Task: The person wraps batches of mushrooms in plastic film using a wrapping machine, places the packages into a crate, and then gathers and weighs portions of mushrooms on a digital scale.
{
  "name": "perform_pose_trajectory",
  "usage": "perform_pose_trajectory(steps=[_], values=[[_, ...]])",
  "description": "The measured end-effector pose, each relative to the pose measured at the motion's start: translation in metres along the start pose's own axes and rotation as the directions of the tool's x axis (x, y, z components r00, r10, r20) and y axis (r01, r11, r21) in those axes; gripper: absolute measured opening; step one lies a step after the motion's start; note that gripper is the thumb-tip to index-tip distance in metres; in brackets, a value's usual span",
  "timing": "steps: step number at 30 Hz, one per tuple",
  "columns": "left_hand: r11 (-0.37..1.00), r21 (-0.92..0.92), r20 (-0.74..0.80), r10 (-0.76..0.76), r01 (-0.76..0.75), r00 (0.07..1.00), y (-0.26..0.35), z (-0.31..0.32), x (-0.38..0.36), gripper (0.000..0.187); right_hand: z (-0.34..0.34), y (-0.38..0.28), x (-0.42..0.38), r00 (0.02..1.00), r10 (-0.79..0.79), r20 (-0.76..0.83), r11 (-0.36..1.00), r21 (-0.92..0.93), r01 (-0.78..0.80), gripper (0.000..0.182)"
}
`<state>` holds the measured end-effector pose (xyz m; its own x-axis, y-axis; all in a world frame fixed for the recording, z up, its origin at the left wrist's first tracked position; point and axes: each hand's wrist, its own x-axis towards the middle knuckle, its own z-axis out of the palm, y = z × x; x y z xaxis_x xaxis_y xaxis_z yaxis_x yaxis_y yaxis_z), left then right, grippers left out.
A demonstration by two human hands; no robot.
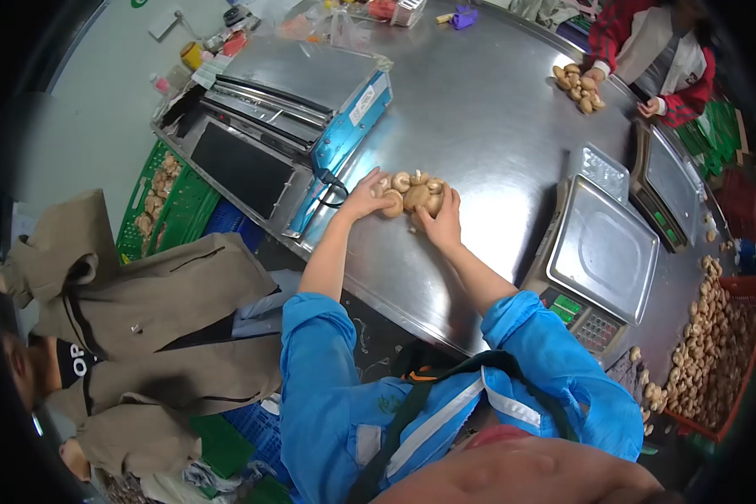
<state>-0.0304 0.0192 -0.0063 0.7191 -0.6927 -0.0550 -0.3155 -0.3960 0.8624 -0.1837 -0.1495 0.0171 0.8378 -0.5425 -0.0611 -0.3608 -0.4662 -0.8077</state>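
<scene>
A small cluster of brown-capped mushrooms (pixel 417 193) is gathered on the steel table (pixel 479 109) in front of me. My left hand (pixel 367 198) is curled against the cluster's left side, its fingers on the mushrooms there. From the right, my right hand (pixel 442 222) closes around the other side, thumb and fingers against the caps. Whether a tray lies beneath these mushrooms is hidden.
A blue-sided wrapping machine (pixel 349 113) stands left. Right are weighing scales (pixel 605 248), a clear tray (pixel 601 172) and a red crate of mushrooms (pixel 714 361). Across the table, a co-worker in red sleeves has more mushrooms (pixel 578 88). Someone in a brown jacket (pixel 160 294) is at left.
</scene>
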Motion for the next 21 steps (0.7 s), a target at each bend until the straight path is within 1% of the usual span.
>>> perform_pose_trajectory(steps=[1,2,3,5,6,7,9,10,11,12,13,14,15,16,17,18,19,20,21], values=[[1.0,0.026,0.029,0.0,0.0,1.0,-0.003,-0.001,0.003,0.077,-0.004,0.007,0.001,0.998,-0.057,-0.004,0.998,0.008,0.057,0.079],[1.0,-0.002,-0.002,0.025,-0.025,1.0,-0.009,-0.002,0.007,0.074,-0.01,0.017,-0.001,0.994,-0.109,-0.01,0.994,0.016,0.109,0.078],[0.999,-0.036,-0.037,-0.032,0.031,0.999,0.003,-0.004,0.004,0.07,-0.02,0.027,-0.006,0.996,-0.086,-0.024,0.996,0.011,0.086,0.078],[0.99,-0.132,-0.166,0.025,-0.048,0.986,0.008,-0.004,0.006,0.06,-0.05,0.048,-0.021,0.99,-0.132,0.047,0.99,0.059,0.129,0.08],[0.996,-0.005,-0.256,0.082,-0.086,0.963,0.017,-0.004,0.004,0.053,-0.072,0.052,-0.039,0.979,-0.203,-0.028,0.975,0.087,0.205,0.059],[0.985,0.125,-0.334,0.156,-0.12,0.93,0.033,-0.005,-0.001,0.046,-0.096,0.058,-0.056,0.982,-0.179,-0.056,0.98,0.083,0.183,0.059],[0.989,0.101,-0.47,0.14,-0.104,0.871,0.075,0.009,-0.018,0.035,-0.158,0.077,-0.1,0.975,-0.069,0.21,0.984,0.177,0.031,0.025],[0.989,0.033,-0.518,0.138,-0.142,0.844,0.078,0.027,-0.024,0.03,-0.189,0.084,-0.128,0.994,-0.049,0.099,0.982,0.184,0.03,0.017],[0.992,-0.074,-0.478,0.058,-0.106,0.877,0.104,0.044,-0.034,0.026,-0.218,0.093,-0.153,0.999,-0.027,-0.026,0.982,0.185,0.031,0.014],[0.933,-0.304,-0.471,0.028,-0.192,0.881,0.133,0.073,-0.044,0.022,-0.242,0.12,-0.179,0.993,0.071,-0.091,0.97,0.24,-0.047,0.017],[0.944,-0.291,-0.397,0.031,-0.157,0.917,0.144,0.103,-0.057,0.021,-0.264,0.151,-0.204,0.962,0.18,-0.207,0.961,0.247,-0.127,0.022],[0.957,-0.266,-0.341,0.02,-0.117,0.94,0.152,0.132,-0.066,0.021,-0.292,0.18,-0.227,0.92,0.27,-0.285,0.944,0.265,-0.195,0.024],[0.956,-0.268,-0.302,0.033,-0.118,0.953,0.163,0.162,-0.074,0.021,-0.317,0.204,-0.254,0.878,0.343,-0.335,0.925,0.286,-0.252,0.025],[0.976,-0.065,-0.27,0.185,-0.209,0.945,0.17,0.186,-0.086,0.022,-0.342,0.214,-0.279,0.798,0.42,-0.432,0.906,0.254,-0.339,0.026],[0.947,0.155,-0.246,0.311,-0.28,0.918,0.173,0.201,-0.102,0.023,-0.366,0.224,-0.296,0.735,0.456,-0.501,0.889,0.221,-0.401,0.027],[0.96,0.149,-0.303,0.271,-0.236,0.914,0.172,0.217,-0.118,0.027,-0.381,0.257,-0.319,0.72,0.417,-0.555,0.887,0.073,-0.457,0.024],[0.974,0.145,-0.389,0.217,-0.174,0.895,0.167,0.226,-0.127,0.03,-0.394,0.269,-0.336,0.724,0.381,-0.575,0.917,0.135,-0.376,0.019],[0.98,0.178,-0.539,0.172,-0.088,0.825,0.156,0.226,-0.135,0.038,-0.402,0.306,-0.353,0.753,0.425,-0.502,0.903,0.175,-0.393,0.014],[0.98,0.197,-0.675,0.132,0.005,0.726,0.145,0.218,-0.144,0.045,-0.404,0.327,-0.366,0.762,0.371,-0.531,0.929,0.197,-0.315,0.013]])
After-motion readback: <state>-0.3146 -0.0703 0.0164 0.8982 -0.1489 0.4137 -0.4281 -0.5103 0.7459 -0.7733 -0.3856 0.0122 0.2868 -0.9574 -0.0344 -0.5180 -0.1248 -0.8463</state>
